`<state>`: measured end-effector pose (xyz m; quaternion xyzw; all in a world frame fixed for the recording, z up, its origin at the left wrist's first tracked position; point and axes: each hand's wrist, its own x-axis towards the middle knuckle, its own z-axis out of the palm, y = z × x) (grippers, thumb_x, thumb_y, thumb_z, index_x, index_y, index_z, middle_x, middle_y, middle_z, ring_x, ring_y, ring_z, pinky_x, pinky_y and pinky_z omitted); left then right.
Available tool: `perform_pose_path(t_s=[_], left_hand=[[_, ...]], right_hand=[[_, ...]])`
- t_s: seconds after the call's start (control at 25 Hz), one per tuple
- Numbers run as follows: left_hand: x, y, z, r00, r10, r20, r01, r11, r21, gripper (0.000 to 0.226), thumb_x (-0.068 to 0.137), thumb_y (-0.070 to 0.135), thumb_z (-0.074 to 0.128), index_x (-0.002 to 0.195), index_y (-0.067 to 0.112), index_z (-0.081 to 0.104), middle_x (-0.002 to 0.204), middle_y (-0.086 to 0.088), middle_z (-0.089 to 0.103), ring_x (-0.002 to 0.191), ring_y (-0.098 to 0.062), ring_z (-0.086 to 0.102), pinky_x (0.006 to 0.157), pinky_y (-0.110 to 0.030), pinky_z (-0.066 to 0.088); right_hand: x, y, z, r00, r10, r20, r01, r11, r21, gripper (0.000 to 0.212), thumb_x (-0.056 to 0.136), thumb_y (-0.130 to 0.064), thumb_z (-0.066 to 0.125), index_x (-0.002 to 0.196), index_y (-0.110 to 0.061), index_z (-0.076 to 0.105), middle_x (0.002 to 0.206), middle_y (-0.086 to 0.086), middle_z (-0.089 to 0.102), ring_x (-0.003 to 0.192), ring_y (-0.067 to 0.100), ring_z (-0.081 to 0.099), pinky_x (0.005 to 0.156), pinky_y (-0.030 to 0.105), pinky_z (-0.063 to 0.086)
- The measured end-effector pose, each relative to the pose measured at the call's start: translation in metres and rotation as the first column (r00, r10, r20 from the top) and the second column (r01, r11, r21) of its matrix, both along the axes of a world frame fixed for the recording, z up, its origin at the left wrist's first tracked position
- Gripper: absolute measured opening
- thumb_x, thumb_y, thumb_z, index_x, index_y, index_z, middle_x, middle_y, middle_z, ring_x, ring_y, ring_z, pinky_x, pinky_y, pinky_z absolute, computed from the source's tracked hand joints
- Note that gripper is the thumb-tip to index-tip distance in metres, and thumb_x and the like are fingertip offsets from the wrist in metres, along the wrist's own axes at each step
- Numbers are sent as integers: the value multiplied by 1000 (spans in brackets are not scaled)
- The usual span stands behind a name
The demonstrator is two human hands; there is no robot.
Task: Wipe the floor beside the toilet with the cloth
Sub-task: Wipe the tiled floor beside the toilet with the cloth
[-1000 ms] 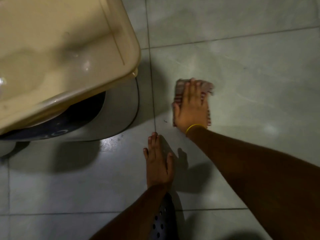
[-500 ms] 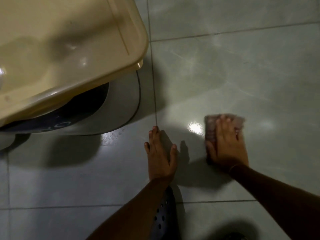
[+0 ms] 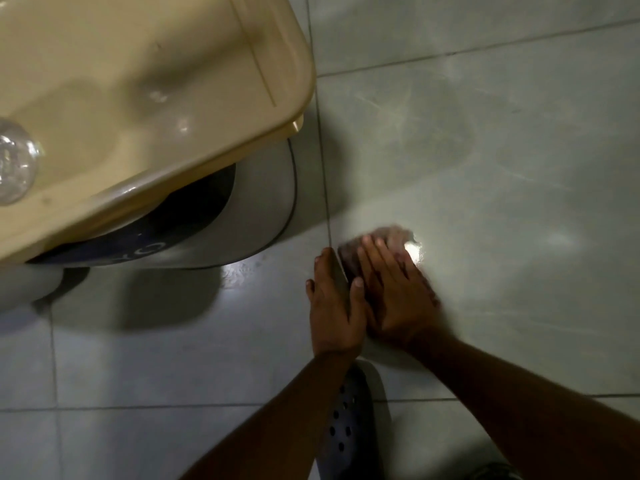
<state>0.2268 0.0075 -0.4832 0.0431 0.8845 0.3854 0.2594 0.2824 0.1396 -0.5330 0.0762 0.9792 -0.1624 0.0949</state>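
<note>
Right hand (image 3: 394, 296) flat, palm down, fingers (image 3: 375, 258) stretched and slightly spread, pressing the cloth (image 3: 388, 240) onto the floor; not curled round it, just pinning it. Hand and cloth motion-blurred. Cloth is reddish-brown, weave not readable, mostly under the fingers with its far edge sticking out beyond the fingertips. It lies just right of the toilet base (image 3: 263, 209), across a grout line (image 3: 325, 188) from it, near but not touching.

Left hand (image 3: 334, 306) flat on the bare tile beside the right hand, fingers together, thumb out and touching or overlapping the right hand's edge; holds nothing. Its fingertips sit on the grout line, just right of the toilet base.

Floor (image 3: 502, 168): large pale grey-green glossy tiles, thin dark grout. Faint streak marks on the tile right of the toilet base, a bright light glare (image 3: 414, 251) right at the cloth's right edge. Dim room, heavy shadow under and in front of the toilet.

Toilet base is grey-white and rounded with a dark line round its foot. Above it, a beige cistern lid (image 3: 138, 98) fills the upper left, overhanging and hiding most of the toilet. Round clear knob (image 3: 14, 164) at the lid's left edge.

Below the hands, well in front of the toilet base, a dark perforated clog (image 3: 346, 427) between the two forearms, partly hidden by the left forearm.
</note>
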Motion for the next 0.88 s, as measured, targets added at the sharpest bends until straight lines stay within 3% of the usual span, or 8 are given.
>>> perform_pose_path(t_s=[0.12, 0.2, 0.32, 0.4, 0.48, 0.6, 0.72, 0.88], left_hand=[[-1, 4, 5, 1000, 9, 6, -9, 1000, 1, 72, 107, 55, 36, 169, 26, 14, 174, 10, 22, 162, -12, 16, 131, -54, 19], [0, 4, 9, 1000, 9, 21, -9, 1000, 2, 71, 108, 53, 37, 169, 26, 13, 175, 9, 20, 162, -10, 12, 132, -53, 19], [-4, 3, 10, 999, 38, 19, -39, 999, 20, 73, 106, 60, 34, 168, 25, 18, 174, 6, 26, 160, -12, 23, 129, -51, 27], [-7, 2, 11, 999, 40, -3, -40, 999, 12, 75, 105, 63, 32, 167, 23, 22, 172, 7, 30, 152, -1, 27, 128, -49, 31], [-8, 1, 11, 1000, 25, -16, -25, 1000, -5, 72, 105, 62, 33, 166, 25, 23, 171, 8, 31, 150, 0, 31, 126, -50, 34], [-12, 1, 16, 1000, 3, -13, -3, 1000, -26, 72, 104, 66, 31, 165, 27, 23, 168, 6, 35, 148, -20, 47, 118, -46, 45], [-18, 9, 29, 998, 27, 51, -25, 999, -44, 67, 104, 66, 29, 162, 33, 19, 162, -4, 49, 139, -30, 59, 111, -49, 52], [-17, 26, 48, 983, 74, 168, -68, 997, -39, 66, 105, 63, 32, 161, 31, 17, 161, -13, 49, 141, -35, 56, 112, -51, 51]], right_hand=[[101, 32, 3, 997, 51, 58, -55, 996, 70, 86, 105, -62, 37, 172, -13, 14, 182, 9, 8, 168, 30, 14, 127, 60, 27], [114, 69, 10, 985, -133, 106, 121, 986, 114, 89, 104, -66, 34, 172, -13, 13, 181, 11, 7, 167, 33, 18, 130, 58, 23], [42, 101, 10, 826, -555, 99, 537, 828, 165, 90, 103, -63, 31, 171, -7, 10, 180, 16, 10, 167, 36, 15, 131, 58, 18], [-33, 95, 10, 734, -679, 35, 663, 726, 181, 90, 104, -58, 35, 169, 0, 13, 178, 23, 14, 165, 42, 16, 131, 62, 21], [-88, 72, 7, 802, -597, -9, 590, 790, 164, 89, 105, -57, 35, 168, 2, 14, 176, 28, 17, 164, 46, 19, 132, 62, 18], [-96, 27, 4, 975, -224, 8, 221, 966, 130, 85, 106, -60, 30, 170, -4, 17, 178, 22, 18, 165, 40, 20, 132, 56, 15], [-26, 7, 5, 1000, 14, 23, -14, 1000, -3, 80, 108, -61, 25, 171, -12, 18, 180, 14, 17, 167, 34, 17, 132, 58, 23], [113, 0, 19, 983, 141, 119, -144, 989, 19, 83, 105, -57, 41, 172, -16, 14, 182, 7, 3, 169, 29, 8, 127, 56, 28]])
